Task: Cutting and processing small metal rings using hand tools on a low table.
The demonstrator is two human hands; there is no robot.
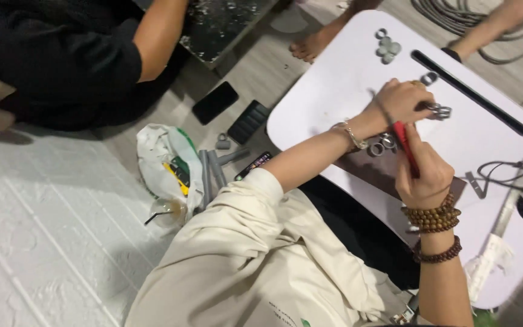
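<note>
Metal rings (440,111) sit pinched in your left hand (398,102) over the white bench (340,85); right hand (422,175) fingers grip a red tool (405,145). More rings (387,48) wait at twelve o'clock, apparently undone.

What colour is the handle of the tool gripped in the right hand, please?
Red, on the tool handle in the right hand; head view.

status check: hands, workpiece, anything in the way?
Left hand pinching small metal rings. Right hand gripping red-handled tool by them. More loose rings beside hands on white table.
</note>
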